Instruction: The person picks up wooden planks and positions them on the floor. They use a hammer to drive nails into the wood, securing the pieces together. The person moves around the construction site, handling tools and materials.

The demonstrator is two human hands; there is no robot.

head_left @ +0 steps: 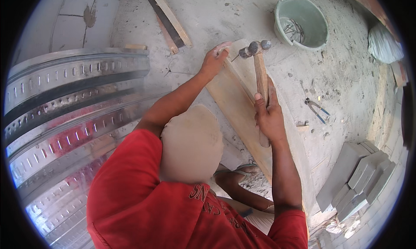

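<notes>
My right hand [270, 114] is wrapped round the wooden handle of a hammer [260, 71], its thumb lying along the handle. The metal head is up over the far end of a long wooden board [234, 106], close to my left hand [213, 60]. That left hand is closed on the board's far end, where a narrow raised wooden strip runs lengthwise. A thin dark nail [235, 57] shows between my left fingers and the hammer head; whether the fingers touch it cannot be made out. The board slants from far left to near right under my right arm.
A grey-green bucket [303, 14] with several nails inside stands far right. Blue-handled pincers [317, 110] lie on the dusty floor. Grey blocks [355, 179] are stacked at the right. Slotted metal channels [73, 106] fill the left side, and timber pieces [171, 19] lie at the back.
</notes>
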